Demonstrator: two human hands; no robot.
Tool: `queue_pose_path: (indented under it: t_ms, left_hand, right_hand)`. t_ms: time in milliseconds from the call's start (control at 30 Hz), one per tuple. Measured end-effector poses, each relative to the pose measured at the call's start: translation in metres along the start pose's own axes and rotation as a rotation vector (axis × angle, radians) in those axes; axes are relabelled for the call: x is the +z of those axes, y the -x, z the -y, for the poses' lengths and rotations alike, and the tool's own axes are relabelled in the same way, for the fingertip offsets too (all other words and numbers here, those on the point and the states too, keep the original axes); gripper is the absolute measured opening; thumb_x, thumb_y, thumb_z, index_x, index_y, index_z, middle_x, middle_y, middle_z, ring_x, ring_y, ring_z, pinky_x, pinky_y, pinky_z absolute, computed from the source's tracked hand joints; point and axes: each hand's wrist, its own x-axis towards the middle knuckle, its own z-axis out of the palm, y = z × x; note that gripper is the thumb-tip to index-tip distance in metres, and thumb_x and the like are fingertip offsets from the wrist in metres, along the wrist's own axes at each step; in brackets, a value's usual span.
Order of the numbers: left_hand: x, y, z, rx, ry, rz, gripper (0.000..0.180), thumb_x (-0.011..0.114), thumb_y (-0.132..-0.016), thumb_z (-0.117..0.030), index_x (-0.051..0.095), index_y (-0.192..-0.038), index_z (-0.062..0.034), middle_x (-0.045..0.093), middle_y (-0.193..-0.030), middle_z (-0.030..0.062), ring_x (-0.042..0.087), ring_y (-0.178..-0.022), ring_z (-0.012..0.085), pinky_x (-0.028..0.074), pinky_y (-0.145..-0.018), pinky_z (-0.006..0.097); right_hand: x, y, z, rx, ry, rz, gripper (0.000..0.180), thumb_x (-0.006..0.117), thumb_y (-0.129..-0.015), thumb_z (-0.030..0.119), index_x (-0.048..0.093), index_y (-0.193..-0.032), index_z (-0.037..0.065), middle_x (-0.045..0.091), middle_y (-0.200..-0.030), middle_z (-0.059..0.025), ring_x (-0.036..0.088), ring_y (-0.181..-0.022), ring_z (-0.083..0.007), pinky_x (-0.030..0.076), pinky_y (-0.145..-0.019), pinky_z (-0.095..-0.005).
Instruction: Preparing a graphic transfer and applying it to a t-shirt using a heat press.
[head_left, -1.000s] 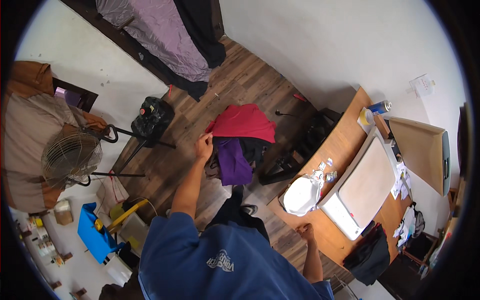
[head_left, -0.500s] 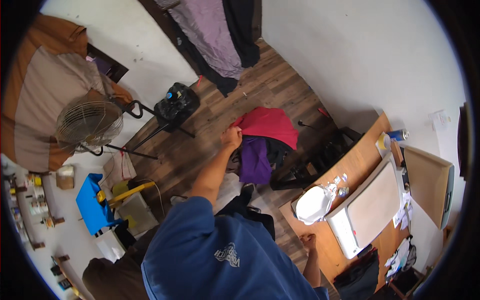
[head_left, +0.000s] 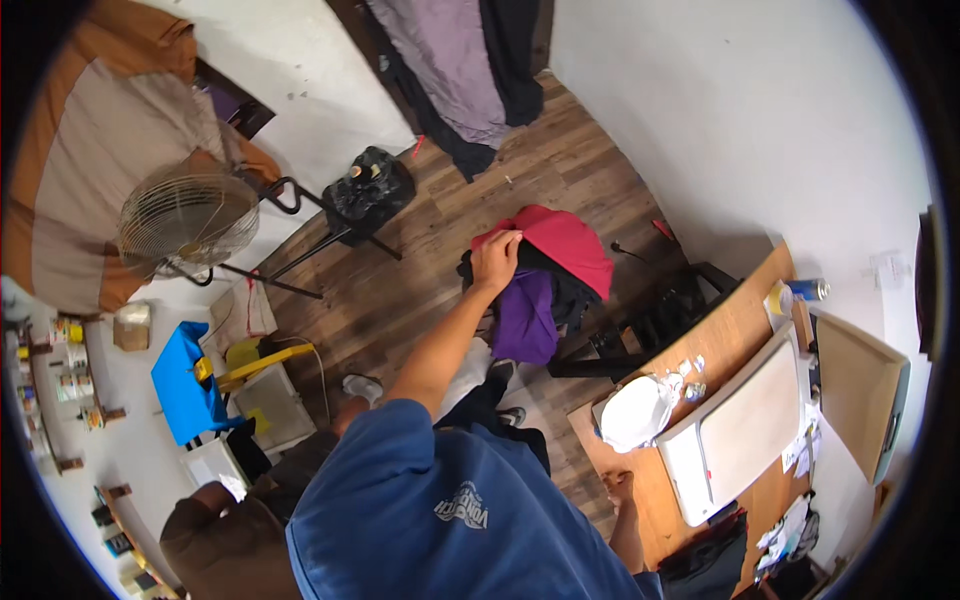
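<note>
Left hand (head_left: 497, 262) reaches out ahead over the wood-plank floor (head_left: 400, 290), fingers curled down and pinching the near edge of a crimson-red cloth garment (head_left: 560, 245) — that garment lies on top of a heap of clothes at about 1 o'clock from frame centre. Under it, a dark black garment (head_left: 560, 290), and a purple fabric piece (head_left: 526, 318) hanging down at the heap's 6 o'clock side. Right hand (head_left: 619, 487) sits low at 5 o'clock, resting against the near edge of the brown wooden tabletop (head_left: 745, 325); its fingers are too small to read, so spread or closed cannot be told. On the tabletop: a crumpled white plastic bag (head_left: 635, 412) just beside a flat white rectangular appliance (head_left: 740, 430), and a blue can (head_left: 810, 290) at the far end, 2 o'clock. Across the floor at 10 o'clock — a round wire-cage metal fan (head_left: 185, 215) on a black tubular stand, a black plastic sack (head_left: 370, 190) near it. Blue box-shaped container (head_left: 183, 382) at 8 o'clock. Long lilac and black cloths (head_left: 455, 60) hang at 12 o'clock.
</note>
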Motion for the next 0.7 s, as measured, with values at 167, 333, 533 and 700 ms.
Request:
queue_pose_path:
  t_ms: [167, 333, 533, 700]
  left_hand:
    - [-0.013, -0.015, 0.006, 0.099, 0.024, 0.021, 0.018, 0.064, -0.088, -0.026, 0.072, -0.087, -0.0102, 0.070, -0.086, 0.0103, 0.066, -0.081, 0.0320, 0.051, -0.070, 0.041]
    - [-0.014, -0.029, 0.010, 0.006, 0.085, 0.156, 0.021, 0.060, -0.093, -0.025, 0.067, -0.092, -0.0058, 0.068, -0.086, 0.0157, 0.066, -0.083, 0.0332, 0.050, -0.073, 0.040]
    - [-0.013, -0.048, -0.049, 0.174, 0.323, 0.257, 0.025, 0.052, -0.098, -0.024, 0.059, -0.097, 0.0001, 0.063, -0.091, 0.0183, 0.062, -0.087, 0.0318, 0.047, -0.079, 0.036]
    - [-0.059, -0.071, -0.134, 0.323, 0.469, 0.185, 0.028, 0.046, -0.102, -0.026, 0.054, -0.099, 0.0003, 0.057, -0.084, 0.0126, 0.055, -0.081, 0.0209, 0.045, -0.079, 0.032]
  right_hand:
    - [0.018, -0.013, -0.005, -0.084, 0.046, -0.053, 0.059, 0.086, -0.069, 0.028, 0.042, -0.101, 0.005, 0.045, -0.098, -0.0085, 0.045, -0.090, -0.0203, 0.043, -0.078, -0.0325]
    - [0.026, -0.008, 0.000, -0.189, 0.125, -0.105, 0.061, 0.089, -0.065, 0.031, 0.045, -0.099, 0.004, 0.049, -0.090, -0.0065, 0.048, -0.081, -0.0199, 0.045, -0.074, -0.0322]
    - [0.031, -0.006, 0.007, -0.188, 0.070, -0.096, 0.055, 0.087, -0.067, 0.028, 0.045, -0.097, 0.009, 0.045, -0.091, -0.0037, 0.044, -0.081, -0.0171, 0.043, -0.071, -0.0310]
    - [0.032, 0.000, 0.032, -0.177, 0.029, -0.138, 0.053, 0.088, -0.064, 0.026, 0.047, -0.092, 0.009, 0.048, -0.089, -0.0031, 0.046, -0.080, -0.0164, 0.044, -0.069, -0.0305]
